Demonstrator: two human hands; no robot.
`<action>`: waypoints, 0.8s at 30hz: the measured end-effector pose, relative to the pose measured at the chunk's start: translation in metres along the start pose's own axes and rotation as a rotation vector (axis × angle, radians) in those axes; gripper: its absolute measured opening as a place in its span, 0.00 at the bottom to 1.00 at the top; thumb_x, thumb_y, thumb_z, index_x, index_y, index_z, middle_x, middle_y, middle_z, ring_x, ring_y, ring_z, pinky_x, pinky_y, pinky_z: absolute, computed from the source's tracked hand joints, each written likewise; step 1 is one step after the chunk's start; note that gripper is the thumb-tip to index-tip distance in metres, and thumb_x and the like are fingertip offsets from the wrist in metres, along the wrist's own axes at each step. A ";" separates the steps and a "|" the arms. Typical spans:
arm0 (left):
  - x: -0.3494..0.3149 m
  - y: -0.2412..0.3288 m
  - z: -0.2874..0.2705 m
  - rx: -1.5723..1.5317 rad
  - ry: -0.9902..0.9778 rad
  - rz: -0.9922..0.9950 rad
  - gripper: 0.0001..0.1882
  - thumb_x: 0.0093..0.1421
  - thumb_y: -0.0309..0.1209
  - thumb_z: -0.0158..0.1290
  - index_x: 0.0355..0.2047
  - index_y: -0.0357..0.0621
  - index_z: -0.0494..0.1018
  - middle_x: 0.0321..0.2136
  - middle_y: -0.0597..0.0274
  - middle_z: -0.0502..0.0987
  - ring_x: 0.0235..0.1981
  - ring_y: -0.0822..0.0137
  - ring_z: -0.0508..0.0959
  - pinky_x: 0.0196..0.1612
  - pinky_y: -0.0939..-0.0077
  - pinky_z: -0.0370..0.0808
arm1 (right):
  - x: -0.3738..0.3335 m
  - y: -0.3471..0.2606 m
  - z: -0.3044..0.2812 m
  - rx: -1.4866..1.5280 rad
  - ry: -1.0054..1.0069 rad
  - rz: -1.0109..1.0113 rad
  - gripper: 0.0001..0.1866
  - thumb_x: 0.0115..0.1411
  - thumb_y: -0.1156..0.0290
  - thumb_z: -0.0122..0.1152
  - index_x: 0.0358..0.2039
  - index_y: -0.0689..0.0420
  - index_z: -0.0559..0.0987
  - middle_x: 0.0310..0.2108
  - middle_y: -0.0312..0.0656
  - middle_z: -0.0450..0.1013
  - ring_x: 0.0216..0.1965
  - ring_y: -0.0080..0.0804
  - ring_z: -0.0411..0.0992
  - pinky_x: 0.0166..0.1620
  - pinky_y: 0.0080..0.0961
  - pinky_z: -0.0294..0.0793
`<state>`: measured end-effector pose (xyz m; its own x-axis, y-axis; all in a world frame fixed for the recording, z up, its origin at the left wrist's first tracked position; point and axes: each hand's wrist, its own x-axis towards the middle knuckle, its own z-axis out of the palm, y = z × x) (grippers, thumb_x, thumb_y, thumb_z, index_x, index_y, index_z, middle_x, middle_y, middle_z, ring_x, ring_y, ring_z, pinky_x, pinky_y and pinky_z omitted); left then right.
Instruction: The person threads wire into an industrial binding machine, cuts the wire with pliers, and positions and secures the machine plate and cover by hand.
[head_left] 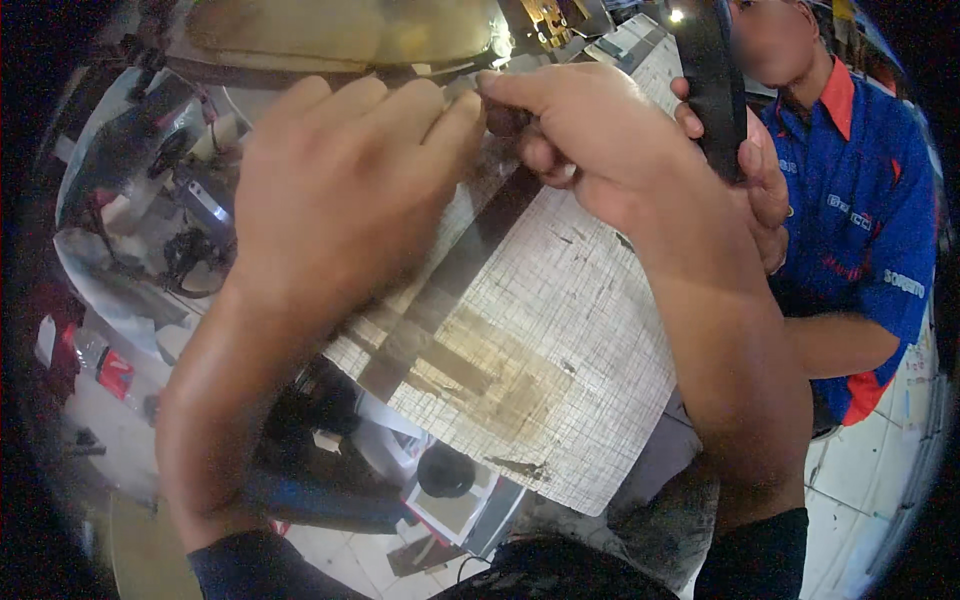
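Note:
My left hand (350,165) is raised at the upper middle, its back toward me and its fingers curled closed. Beside it, my right hand (595,125) has its fingers bent in a pinch, the tips almost meeting those of the left. Whatever lies between the fingertips is hidden or too small to make out. Just beyond the hands runs the edge of a large, stained yellow-brown panel (330,35). Below them lies a white, heavily scratched board (585,290) with a strip of brown tape (430,300) across it.
At the right, a person in a blue shirt (850,220) with red trim holds a long black device (710,90) beside my right forearm. Brass-coloured metal parts (548,22) sit at the top. Left are cluttered small parts (195,200) and a red-labelled bottle (105,365).

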<state>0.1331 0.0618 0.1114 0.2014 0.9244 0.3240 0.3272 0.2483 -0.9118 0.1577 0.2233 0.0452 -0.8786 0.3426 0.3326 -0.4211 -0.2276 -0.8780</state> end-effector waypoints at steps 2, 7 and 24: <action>0.002 0.001 -0.001 0.019 0.000 -0.011 0.17 0.47 0.31 0.53 0.39 0.50 0.76 0.21 0.69 0.69 0.23 0.67 0.72 0.26 0.71 0.67 | 0.006 0.001 -0.003 0.000 -0.008 -0.017 0.09 0.60 0.66 0.60 0.26 0.57 0.77 0.19 0.33 0.68 0.15 0.18 0.62 0.18 0.19 0.54; 0.001 0.001 0.007 0.012 0.084 -0.038 0.07 0.46 0.32 0.53 0.29 0.51 0.71 0.20 0.70 0.67 0.22 0.70 0.72 0.26 0.72 0.66 | -0.003 0.005 -0.008 -0.812 -0.005 -0.564 0.12 0.60 0.64 0.59 0.32 0.62 0.80 0.19 0.36 0.71 0.18 0.22 0.68 0.22 0.22 0.65; -0.002 0.007 -0.016 -0.543 0.210 -0.486 0.05 0.58 0.25 0.58 0.35 0.43 0.77 0.29 0.57 0.79 0.29 0.65 0.78 0.36 0.74 0.73 | -0.017 0.013 -0.021 0.090 -0.270 -0.445 0.16 0.63 0.61 0.58 0.41 0.62 0.80 0.30 0.39 0.78 0.33 0.21 0.72 0.40 0.21 0.71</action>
<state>0.1501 0.0568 0.1088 0.0719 0.6597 0.7481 0.8218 0.3858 -0.4192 0.1716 0.2335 0.0205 -0.6325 0.1801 0.7533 -0.7736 -0.1953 -0.6028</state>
